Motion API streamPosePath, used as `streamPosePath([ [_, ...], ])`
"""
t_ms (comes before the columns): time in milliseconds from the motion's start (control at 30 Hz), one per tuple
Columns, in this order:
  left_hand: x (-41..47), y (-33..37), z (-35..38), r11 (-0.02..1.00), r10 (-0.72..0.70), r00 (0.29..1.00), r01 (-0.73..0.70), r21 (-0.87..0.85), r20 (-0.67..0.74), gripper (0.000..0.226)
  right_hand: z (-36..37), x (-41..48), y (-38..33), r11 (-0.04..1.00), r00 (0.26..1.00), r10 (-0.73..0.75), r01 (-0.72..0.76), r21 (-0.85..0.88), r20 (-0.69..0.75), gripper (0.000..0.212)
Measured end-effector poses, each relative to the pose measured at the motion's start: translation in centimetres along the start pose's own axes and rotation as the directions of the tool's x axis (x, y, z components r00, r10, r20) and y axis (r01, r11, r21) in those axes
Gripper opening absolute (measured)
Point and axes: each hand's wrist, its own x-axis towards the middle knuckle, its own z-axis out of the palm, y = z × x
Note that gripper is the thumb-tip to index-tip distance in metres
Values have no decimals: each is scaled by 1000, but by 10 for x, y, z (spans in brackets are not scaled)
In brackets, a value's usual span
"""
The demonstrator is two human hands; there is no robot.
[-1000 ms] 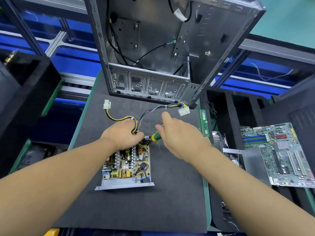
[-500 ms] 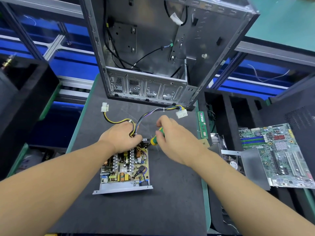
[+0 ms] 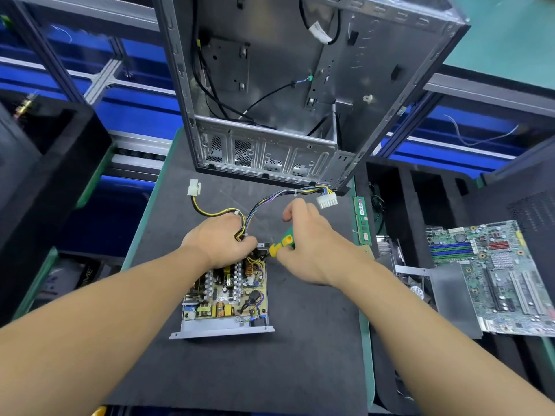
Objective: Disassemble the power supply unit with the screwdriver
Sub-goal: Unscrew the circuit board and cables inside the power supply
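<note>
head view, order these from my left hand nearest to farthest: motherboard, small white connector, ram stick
1. small white connector, just ahead of the left hand.
2. RAM stick, at the mat's right edge, past the right hand.
3. motherboard, far right.

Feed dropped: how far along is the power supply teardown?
Done: the board lies uncovered in its tray. In hand: the left hand grips the wires at the far end; the right hand holds the screwdriver at the far right corner. Left: the board is not yet out of the tray.
</note>
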Motion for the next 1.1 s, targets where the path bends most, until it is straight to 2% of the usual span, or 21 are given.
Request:
streamPosePath([
  [133, 0, 0, 0, 1000, -10, 1000, 10, 10, 9, 31, 2, 1, -4, 987, 987, 86, -103, -122, -138, 35],
  [233, 0, -1, 1, 1000, -19, 1000, 19, 10, 11, 31, 1, 1, -2, 973, 986, 16, -53, -223, -164, 32],
  [333, 1, -1, 1, 1000, -21, 1000, 21, 16, 14, 31, -3, -3, -1, 993, 996, -58, 51, -111, -65, 20],
  [433, 0, -1, 1, 1000, -20, 1000, 20, 13, 9, 31, -3, -4, 0, 999, 998, -52, 53, -12, 46, 27],
  [500, 0, 0, 1, 1000, -14, 1000, 14, 15, 12, 30, 0, -5, 0, 1000, 1000, -14, 13, 14, 15, 25],
  [600, 0, 0, 1, 1000, -7, 1000, 7, 15, 12, 30, 1, -7, 1, 994, 996, 53, -60, -95, -71, 33],
  [700, 0, -1, 2, 1000, -6, 1000, 6, 9, 4, 28, 3, -8, 4, 989, 993, 3, -21, -147, -119, 23],
  [767, 0, -1, 2, 1000, 2, 1000, -2, 7, 1, 28, 1, -8, 6, 994, 996, -26, 17, -106, -84, 18],
  [867, 0, -1, 2, 1000, 12, 1000, -12, 9, -4, 27, -2, -7, 10, 999, 1000, -21, 21, -43, -7, 32],
  [933, 0, -1, 2, 1000, 11, 1000, -10, 18, -6, 28, 0, -9, 11, 1000, 1000, 9, -9, -12, -23, 24],
  [1033, -2, 0, 2, 1000, 1, 1000, 0, 19, -10, 30, 4, -11, 11, 991, 991, 74, -85, -99, -110, 29],
  [1100, -2, 0, 2, 1000, 4, 1000, -4, 14, -13, 31, 6, -11, 12, 980, 988, 28, -57, -190, -152, 26],
])
